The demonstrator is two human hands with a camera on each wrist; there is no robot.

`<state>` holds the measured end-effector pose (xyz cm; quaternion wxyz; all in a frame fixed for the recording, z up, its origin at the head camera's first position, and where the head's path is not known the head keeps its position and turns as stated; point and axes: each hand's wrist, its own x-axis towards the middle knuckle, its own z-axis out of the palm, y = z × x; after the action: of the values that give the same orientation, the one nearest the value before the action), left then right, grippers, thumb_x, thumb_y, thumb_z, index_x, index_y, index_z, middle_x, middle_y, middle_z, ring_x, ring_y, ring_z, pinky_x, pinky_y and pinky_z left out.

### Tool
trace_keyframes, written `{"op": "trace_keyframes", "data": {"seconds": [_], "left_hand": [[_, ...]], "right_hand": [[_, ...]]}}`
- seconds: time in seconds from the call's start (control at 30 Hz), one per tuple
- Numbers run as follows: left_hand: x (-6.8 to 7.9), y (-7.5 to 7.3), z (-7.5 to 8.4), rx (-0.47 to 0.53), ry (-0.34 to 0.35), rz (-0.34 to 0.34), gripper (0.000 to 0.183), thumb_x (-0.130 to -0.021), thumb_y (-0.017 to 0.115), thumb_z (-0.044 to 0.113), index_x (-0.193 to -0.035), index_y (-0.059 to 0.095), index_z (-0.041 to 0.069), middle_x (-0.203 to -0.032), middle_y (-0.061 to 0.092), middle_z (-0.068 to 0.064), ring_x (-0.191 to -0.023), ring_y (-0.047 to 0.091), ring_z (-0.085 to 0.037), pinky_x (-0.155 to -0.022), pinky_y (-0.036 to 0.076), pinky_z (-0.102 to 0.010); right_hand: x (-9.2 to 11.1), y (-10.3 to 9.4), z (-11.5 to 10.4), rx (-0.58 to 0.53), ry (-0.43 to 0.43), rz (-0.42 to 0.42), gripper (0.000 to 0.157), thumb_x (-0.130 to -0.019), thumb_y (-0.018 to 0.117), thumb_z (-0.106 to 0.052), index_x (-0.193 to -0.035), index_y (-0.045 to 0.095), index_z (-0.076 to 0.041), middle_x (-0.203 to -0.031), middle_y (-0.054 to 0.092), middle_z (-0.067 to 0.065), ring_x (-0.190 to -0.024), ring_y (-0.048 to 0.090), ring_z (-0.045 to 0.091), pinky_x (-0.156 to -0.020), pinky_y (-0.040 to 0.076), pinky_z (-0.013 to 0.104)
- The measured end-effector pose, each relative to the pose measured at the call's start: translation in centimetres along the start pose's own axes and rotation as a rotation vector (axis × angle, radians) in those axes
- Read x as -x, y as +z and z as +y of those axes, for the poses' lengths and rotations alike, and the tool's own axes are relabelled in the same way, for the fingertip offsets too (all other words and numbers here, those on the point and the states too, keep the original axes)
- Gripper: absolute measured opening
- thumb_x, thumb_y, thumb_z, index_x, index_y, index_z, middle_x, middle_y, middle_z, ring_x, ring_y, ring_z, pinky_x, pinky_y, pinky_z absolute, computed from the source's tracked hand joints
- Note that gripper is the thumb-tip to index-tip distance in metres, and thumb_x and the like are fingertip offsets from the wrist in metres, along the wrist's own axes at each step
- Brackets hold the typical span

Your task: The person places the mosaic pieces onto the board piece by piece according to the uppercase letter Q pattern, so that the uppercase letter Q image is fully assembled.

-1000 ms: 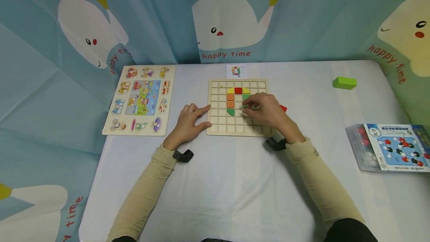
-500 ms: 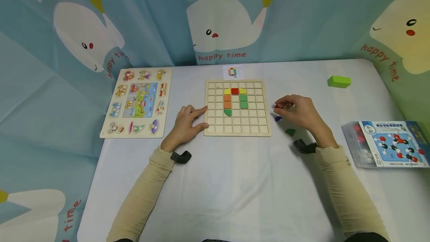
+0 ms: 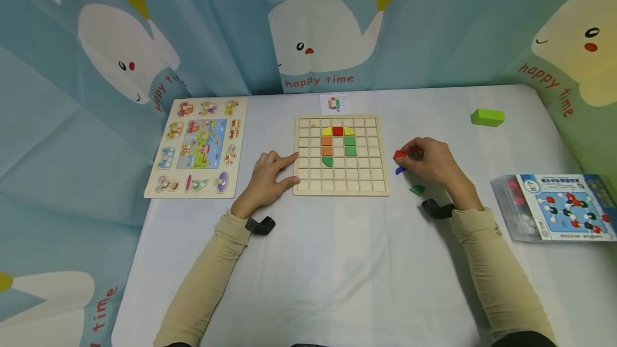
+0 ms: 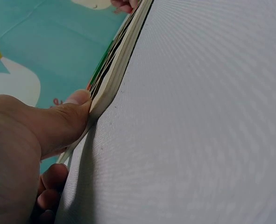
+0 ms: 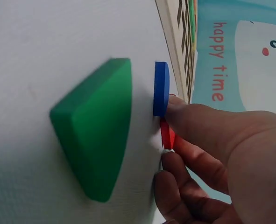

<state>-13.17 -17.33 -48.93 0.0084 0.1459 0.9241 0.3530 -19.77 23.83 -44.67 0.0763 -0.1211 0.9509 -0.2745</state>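
A square wooden grid board (image 3: 358, 174) lies mid-table with yellow, red, orange and green pieces set in its cells. At its left edge my left hand (image 3: 266, 176) rests, the extended thumb and index finger touching the rim. The thumb (image 4: 70, 114) presses the board's side in the left wrist view. Right of the board my right hand (image 3: 429, 158) pinches a red block (image 3: 399, 155) between thumb and fingertips, low at the table. A blue curved piece (image 5: 161, 88) lies by the thumb. Closer to the right wrist camera is a green quarter-round block (image 5: 100, 126).
A small pattern card (image 3: 334, 104) lies behind the board. To the left is a wooden picture puzzle (image 3: 226, 183). A light green block (image 3: 488, 117) sits at the back right, and a boxed molecule model set (image 3: 559, 208) lies at the right.
My right hand has left the board and moved right to the loose pieces, where it now pinches the red block. Two green squares show in the board's right column. The left hand stays put.
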Motion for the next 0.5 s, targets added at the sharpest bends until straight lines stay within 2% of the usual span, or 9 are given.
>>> {"op": "trace_keyframes", "data": {"seconds": [0.23, 0.5], "left_hand": [[-0.03, 0.05, -0.07, -0.008, 0.005, 0.000, 0.067, -0.095, 0.080, 0.031, -0.155, 0.056, 0.013, -0.100, 0.050, -0.011, -0.092, 0.036, -0.025, -0.086, 0.027, -0.038], [0.02, -0.13, 0.26, 0.005, -0.017, -0.011, 0.069, -0.095, 0.081, 0.033, -0.156, 0.055, 0.015, -0.101, 0.051, -0.011, -0.093, 0.036, -0.024, -0.087, 0.028, -0.039]], "right_hand": [[0.06, 0.17, -0.30, -0.003, 0.000, 0.007, 0.030, -0.096, 0.079, -0.019, -0.112, 0.066, 0.003, -0.104, 0.070, 0.023, -0.095, 0.065, 0.035, -0.085, 0.051, 0.047], [-0.01, 0.16, 0.00, -0.016, -0.031, 0.032, 0.024, -0.097, 0.077, -0.014, -0.114, 0.066, -0.001, -0.100, 0.072, 0.020, -0.088, 0.065, 0.031, -0.074, 0.050, 0.034]]}}
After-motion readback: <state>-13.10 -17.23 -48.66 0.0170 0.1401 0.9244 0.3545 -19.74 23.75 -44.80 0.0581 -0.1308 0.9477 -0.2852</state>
